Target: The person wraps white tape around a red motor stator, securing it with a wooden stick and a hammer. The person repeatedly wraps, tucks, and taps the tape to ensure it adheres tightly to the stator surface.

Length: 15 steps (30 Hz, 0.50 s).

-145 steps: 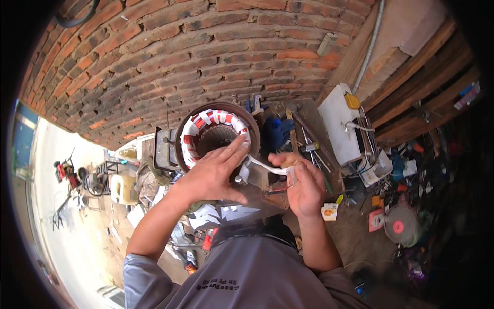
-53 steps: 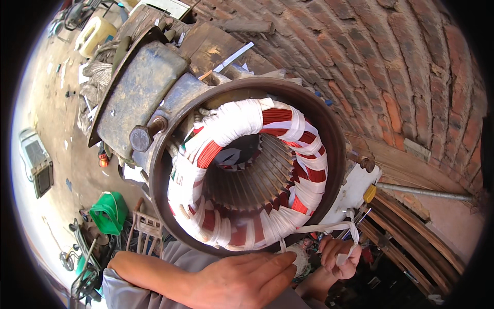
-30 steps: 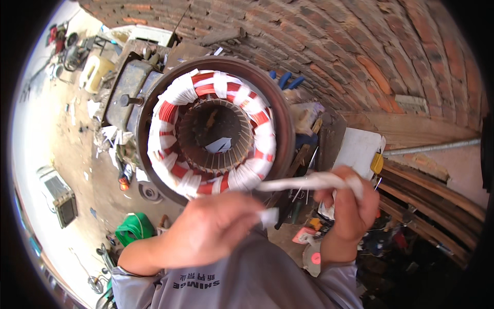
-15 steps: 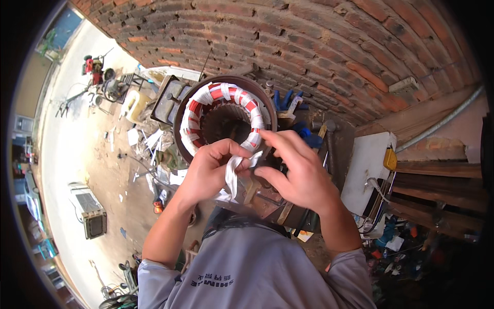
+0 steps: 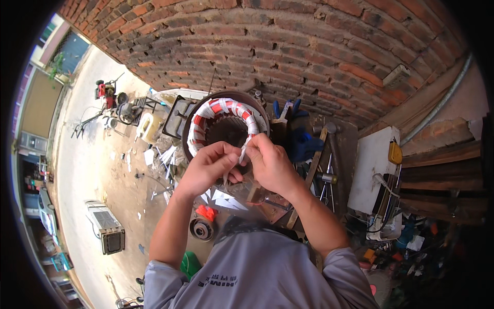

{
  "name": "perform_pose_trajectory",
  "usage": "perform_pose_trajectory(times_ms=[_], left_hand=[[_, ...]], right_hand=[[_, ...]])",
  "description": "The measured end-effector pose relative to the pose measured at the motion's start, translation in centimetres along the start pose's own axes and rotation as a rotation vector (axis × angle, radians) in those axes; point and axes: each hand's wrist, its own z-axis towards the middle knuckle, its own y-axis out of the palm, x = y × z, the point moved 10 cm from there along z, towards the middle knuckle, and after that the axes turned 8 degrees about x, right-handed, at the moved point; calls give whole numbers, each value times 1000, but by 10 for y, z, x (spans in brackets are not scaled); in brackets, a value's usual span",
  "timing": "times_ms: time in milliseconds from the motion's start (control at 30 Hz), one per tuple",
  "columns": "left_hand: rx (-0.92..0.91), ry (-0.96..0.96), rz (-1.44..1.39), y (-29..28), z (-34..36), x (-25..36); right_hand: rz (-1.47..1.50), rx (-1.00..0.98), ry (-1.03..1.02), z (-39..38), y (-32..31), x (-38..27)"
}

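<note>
In front of me stands a round motor stator (image 5: 267, 110) in a dark metal housing. Its ring of windings (image 5: 197, 124) is wrapped with white tape over red material. My left hand (image 5: 213, 164) is closed near the ring's front edge, with white tape hanging among its fingers. My right hand (image 5: 270, 159) pinches a strip of white tape (image 5: 244, 152) close beside the left fingertips. Both hands cover the front part of the ring and housing.
Blue gloves (image 5: 304, 144), a hammer (image 5: 331, 129) and metal tools lie to the right. A white panel (image 5: 371, 172) stands further right. A brick wall (image 5: 288, 51) rises behind. White paper scraps (image 5: 226, 200) and a round metal part (image 5: 201, 229) are near me. A yellowish jerrycan (image 5: 149, 127) stands left.
My right hand has moved in toward the left and closed on the white tape; before, its fingers were spread apart. The view has shifted, showing more ground near me.
</note>
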Motion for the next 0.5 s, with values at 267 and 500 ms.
perform_pose_trajectory(times_ms=[267,500], left_hand=[[294,584,722,16,-21,40],[244,576,927,25,-16,44]], right_hand=[[-153,118,-10,0,-3,11],[129,-70,172,9,8,36]])
